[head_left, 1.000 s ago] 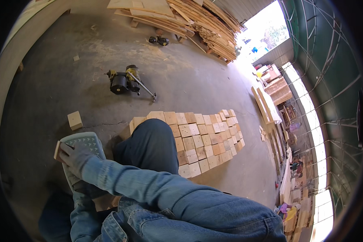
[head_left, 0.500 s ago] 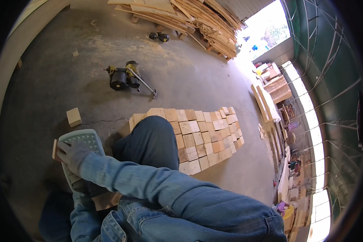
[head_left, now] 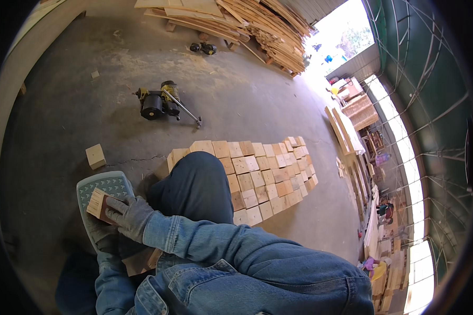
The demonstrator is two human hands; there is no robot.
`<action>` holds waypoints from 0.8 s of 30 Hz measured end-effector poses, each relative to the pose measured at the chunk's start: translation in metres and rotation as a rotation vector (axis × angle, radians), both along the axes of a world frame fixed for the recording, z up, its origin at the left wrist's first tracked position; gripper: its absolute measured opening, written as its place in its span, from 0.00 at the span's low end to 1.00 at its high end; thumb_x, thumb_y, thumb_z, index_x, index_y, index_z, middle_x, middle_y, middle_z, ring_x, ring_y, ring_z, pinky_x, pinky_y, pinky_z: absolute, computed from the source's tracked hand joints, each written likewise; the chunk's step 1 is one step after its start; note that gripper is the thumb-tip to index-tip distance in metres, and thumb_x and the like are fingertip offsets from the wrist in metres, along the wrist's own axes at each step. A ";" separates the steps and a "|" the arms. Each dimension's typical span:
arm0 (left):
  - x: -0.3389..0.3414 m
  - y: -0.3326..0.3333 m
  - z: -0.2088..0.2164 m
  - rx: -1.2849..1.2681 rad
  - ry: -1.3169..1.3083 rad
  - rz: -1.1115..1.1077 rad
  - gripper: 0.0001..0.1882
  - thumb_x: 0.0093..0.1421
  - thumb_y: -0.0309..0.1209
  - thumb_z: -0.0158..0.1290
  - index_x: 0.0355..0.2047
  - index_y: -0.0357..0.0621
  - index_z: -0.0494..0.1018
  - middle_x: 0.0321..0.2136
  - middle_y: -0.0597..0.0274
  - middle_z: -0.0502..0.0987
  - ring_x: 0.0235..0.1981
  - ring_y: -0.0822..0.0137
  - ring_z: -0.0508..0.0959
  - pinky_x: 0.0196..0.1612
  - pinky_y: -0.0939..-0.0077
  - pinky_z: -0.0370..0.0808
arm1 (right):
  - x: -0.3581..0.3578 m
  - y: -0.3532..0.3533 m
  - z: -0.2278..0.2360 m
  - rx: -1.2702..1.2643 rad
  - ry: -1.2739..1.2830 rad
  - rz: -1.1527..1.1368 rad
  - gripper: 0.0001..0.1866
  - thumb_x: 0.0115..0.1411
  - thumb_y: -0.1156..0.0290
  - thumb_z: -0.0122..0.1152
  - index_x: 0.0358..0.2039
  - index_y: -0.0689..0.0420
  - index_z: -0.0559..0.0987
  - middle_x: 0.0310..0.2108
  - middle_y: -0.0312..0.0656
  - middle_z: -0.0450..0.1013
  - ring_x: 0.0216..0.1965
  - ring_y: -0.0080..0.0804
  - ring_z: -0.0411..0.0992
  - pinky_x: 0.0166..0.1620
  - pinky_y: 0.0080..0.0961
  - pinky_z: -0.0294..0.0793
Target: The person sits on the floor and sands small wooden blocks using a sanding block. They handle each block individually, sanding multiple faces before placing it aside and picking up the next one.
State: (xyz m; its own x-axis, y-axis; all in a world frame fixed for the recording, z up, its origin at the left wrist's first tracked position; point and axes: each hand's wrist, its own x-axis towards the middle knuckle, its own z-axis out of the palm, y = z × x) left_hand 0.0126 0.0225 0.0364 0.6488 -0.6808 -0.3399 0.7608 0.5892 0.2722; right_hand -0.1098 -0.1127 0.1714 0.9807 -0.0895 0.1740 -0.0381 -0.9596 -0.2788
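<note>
Brush-like piece [head_left: 98, 203]: small, blocky; pale straw-coloured face lined with fine parallel ridges, dark reddish-brown body along the side nearest the fingers. Held tilted, over the middle of a pale blue-green panel [head_left: 113, 181]; contact with it cannot be made out. Panel long, round-cornered, smooth-rimmed, its surface dotted with small raised marks; lower end lost in shadow.

Right hand [head_left: 133, 218], grey glove, denim cuff: fingers closed on the piece's reddish side. Left hand [head_left: 106, 240], gloved, at the panel's lower part, deep in shade; cannot tell whether it grips.

Just beyond the panel's far end, a lone pale wood block [head_left: 95, 156] on grey concrete floor [head_left: 63, 118]. Right of the dark-trousered knee [head_left: 202, 184], a tight array of wood blocks [head_left: 265, 181], tones from cream to orange-tan. Farther out, a yellow-and-black tool [head_left: 160, 102] with a silver rod; beyond, a smaller dark tool [head_left: 203, 48], then stacked boards [head_left: 270, 39].
</note>
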 end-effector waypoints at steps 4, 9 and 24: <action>-0.003 0.001 -0.017 0.089 -0.200 0.071 0.34 0.76 0.48 0.45 0.76 0.47 0.53 0.73 0.51 0.60 0.71 0.52 0.66 0.73 0.53 0.65 | 0.039 0.002 0.018 0.116 0.138 -0.039 0.31 0.61 0.58 0.65 0.64 0.52 0.75 0.66 0.45 0.65 0.54 0.55 0.73 0.57 0.51 0.73; -0.007 -0.007 -0.007 0.241 -0.425 0.073 0.35 0.73 0.42 0.49 0.76 0.48 0.52 0.73 0.51 0.60 0.71 0.53 0.65 0.73 0.54 0.66 | 0.123 -0.009 0.029 0.040 0.286 -0.107 0.30 0.60 0.58 0.66 0.62 0.51 0.76 0.61 0.44 0.67 0.53 0.52 0.74 0.52 0.48 0.75; -0.006 0.008 -0.013 0.429 -0.789 -0.024 0.43 0.66 0.27 0.60 0.77 0.49 0.50 0.74 0.52 0.58 0.72 0.54 0.64 0.72 0.54 0.68 | 0.007 -0.007 0.002 0.032 0.119 -0.115 0.29 0.61 0.57 0.63 0.64 0.48 0.76 0.69 0.44 0.63 0.57 0.55 0.71 0.56 0.54 0.72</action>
